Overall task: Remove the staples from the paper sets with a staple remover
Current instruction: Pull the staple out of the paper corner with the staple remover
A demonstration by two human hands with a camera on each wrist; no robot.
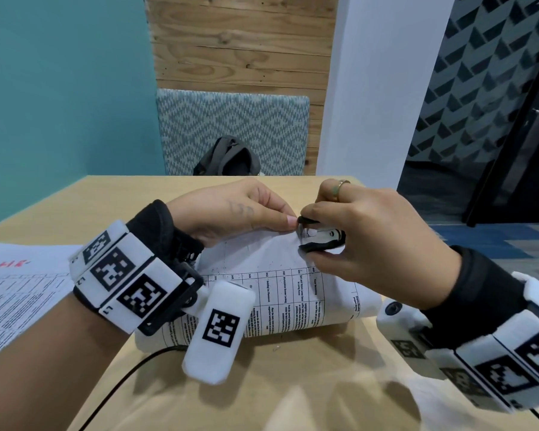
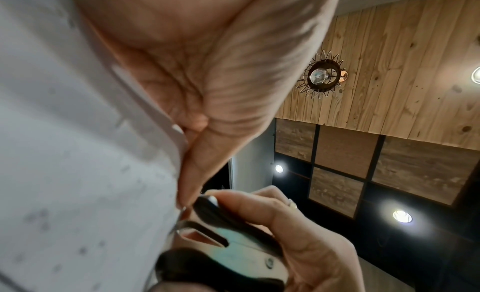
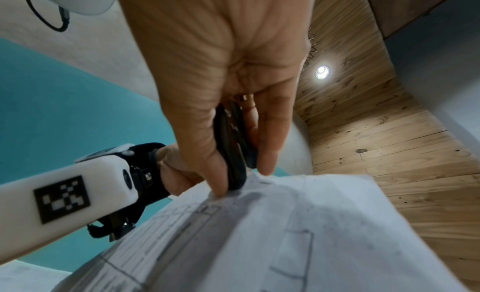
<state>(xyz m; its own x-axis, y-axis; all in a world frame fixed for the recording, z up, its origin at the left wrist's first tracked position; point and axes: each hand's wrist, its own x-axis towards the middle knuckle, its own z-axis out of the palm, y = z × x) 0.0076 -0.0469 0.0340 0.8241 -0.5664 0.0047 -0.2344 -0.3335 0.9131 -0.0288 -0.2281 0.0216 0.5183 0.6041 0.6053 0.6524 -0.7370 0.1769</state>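
Left hand: the left hand (image 1: 227, 209) sits at about 11 o'clock from the middle of the head view, wrist raised off the surface (image 1: 293, 377), thumb and fingers pinching the top edge of the paper set (image 1: 280, 275).
Right hand: the right hand (image 1: 367, 231) comes in from 3 o'clock, fingers curled round the staple remover (image 1: 321, 239), thumb below it and forefinger above; a ring (image 1: 339, 186) shows on one bent finger.
Staple remover: black with a pale metal side, its claws set against the paper's top edge, touching the left thumb tip.
Paper set: lifted and bowed over the surface at centre, printed table facing up; a second paper sheet (image 1: 19, 293) lies flat at 9 o'clock.
Left wrist view only: the metal claws biting at the paper edge (image 2: 78, 152), and the remover's rivet.
Right wrist view only: the remover (image 3: 233, 144) seen edge-on between thumb and finger, just above the paper (image 3: 285, 234).
Edges and room: the surface's far edge runs just behind both hands; bare surface lies toward 6 o'clock, crossed by a black cable (image 1: 115, 390) at 7 o'clock.
Behind: a patterned chair back (image 1: 231, 119) with a dark bag (image 1: 227, 158) at 12 o'clock.
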